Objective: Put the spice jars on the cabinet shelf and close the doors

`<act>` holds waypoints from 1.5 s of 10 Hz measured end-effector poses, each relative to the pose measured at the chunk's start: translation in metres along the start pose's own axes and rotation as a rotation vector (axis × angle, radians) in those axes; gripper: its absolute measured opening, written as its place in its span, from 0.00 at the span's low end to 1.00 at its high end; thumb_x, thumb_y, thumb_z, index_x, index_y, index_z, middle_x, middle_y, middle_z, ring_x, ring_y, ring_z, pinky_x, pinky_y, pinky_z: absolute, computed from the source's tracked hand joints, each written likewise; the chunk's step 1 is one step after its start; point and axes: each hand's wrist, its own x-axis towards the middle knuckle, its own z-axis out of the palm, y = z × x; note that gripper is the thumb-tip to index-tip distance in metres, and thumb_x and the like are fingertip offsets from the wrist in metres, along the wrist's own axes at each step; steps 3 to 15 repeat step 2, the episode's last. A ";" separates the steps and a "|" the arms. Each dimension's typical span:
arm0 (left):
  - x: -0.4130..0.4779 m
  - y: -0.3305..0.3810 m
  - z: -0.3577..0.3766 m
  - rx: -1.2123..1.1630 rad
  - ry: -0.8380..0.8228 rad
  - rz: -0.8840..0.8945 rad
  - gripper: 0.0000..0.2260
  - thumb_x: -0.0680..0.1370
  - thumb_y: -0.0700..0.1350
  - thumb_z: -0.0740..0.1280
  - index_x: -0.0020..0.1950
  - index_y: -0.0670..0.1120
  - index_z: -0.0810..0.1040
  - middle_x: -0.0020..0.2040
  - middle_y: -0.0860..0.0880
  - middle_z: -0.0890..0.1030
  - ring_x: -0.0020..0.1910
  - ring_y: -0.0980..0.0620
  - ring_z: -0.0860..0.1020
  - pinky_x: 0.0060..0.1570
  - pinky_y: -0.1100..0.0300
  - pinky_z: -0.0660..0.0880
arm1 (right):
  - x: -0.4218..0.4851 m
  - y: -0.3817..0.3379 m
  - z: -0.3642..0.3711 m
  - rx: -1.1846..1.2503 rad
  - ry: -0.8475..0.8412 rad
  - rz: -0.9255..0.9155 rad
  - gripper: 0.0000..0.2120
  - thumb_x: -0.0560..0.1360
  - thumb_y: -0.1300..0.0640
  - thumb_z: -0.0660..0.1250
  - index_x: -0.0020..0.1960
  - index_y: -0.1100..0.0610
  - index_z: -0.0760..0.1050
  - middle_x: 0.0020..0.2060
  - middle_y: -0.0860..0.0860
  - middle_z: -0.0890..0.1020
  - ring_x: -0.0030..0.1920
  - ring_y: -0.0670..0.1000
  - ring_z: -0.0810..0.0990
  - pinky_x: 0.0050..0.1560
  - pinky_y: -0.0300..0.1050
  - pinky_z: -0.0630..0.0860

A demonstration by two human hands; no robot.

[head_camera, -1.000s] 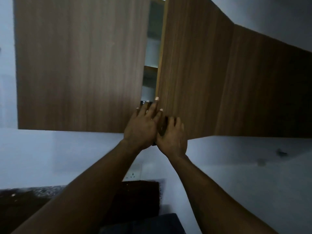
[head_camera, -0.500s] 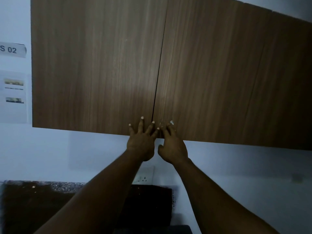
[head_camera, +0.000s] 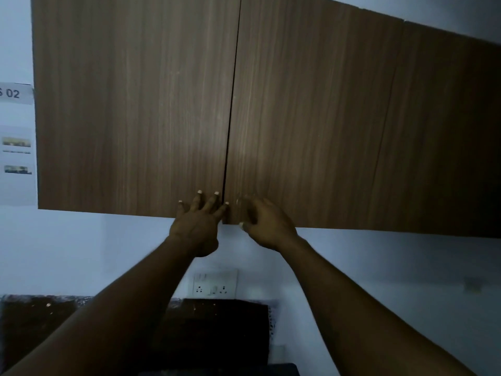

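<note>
Pressing flat on the left door (head_camera: pixel 130 104) at its bottom corner, the left hand (head_camera: pixel 196 226) has its fingers (head_camera: pixel 200 200) spread wide and straight, holding nothing. At 3 o'clock from it is the right hand (head_camera: pixel 267 226), by the right door (head_camera: pixel 311 118)'s bottom corner. It's smeared w/ blur, so I can't tell if those fingers are bent or straight, or even touching the wood. Nothing shows in it.

Both doors look shut: only a thin dark seam runs from between the hands up to 12 o'clock. Spice jars aren't visible anywhere, presumably on the shelf behind the doors, but no way to confirm from where I stand.

Risks, as I judge them:
- Let go too quick and a door could spring back ajar, esp. the right one, since its contact is unclear.
- A jar set too near the shelf front would stop a door seating, or get knocked over inside.
- The left hand's rightmost fingertip lies right at the seam; a shove on the right door could nip it.

At 6 o'clock below the hands there's a wall socket (head_camera: pixel 214 283) above a dark counter (head_camera: pixel 40 321). A paper label (head_camera: pixel 16 93) hangs at 9 o'clock.
</note>
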 end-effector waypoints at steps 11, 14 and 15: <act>-0.021 -0.026 -0.035 -0.036 0.053 -0.140 0.41 0.79 0.59 0.67 0.83 0.55 0.45 0.84 0.48 0.43 0.82 0.38 0.45 0.74 0.32 0.53 | -0.021 -0.048 -0.105 0.531 0.338 -0.096 0.19 0.70 0.39 0.74 0.61 0.40 0.80 0.54 0.38 0.84 0.54 0.39 0.83 0.51 0.33 0.81; -0.021 -0.026 -0.035 -0.036 0.053 -0.140 0.41 0.79 0.59 0.67 0.83 0.55 0.45 0.84 0.48 0.43 0.82 0.38 0.45 0.74 0.32 0.53 | -0.021 -0.048 -0.105 0.531 0.338 -0.096 0.19 0.70 0.39 0.74 0.61 0.40 0.80 0.54 0.38 0.84 0.54 0.39 0.83 0.51 0.33 0.81; -0.021 -0.026 -0.035 -0.036 0.053 -0.140 0.41 0.79 0.59 0.67 0.83 0.55 0.45 0.84 0.48 0.43 0.82 0.38 0.45 0.74 0.32 0.53 | -0.021 -0.048 -0.105 0.531 0.338 -0.096 0.19 0.70 0.39 0.74 0.61 0.40 0.80 0.54 0.38 0.84 0.54 0.39 0.83 0.51 0.33 0.81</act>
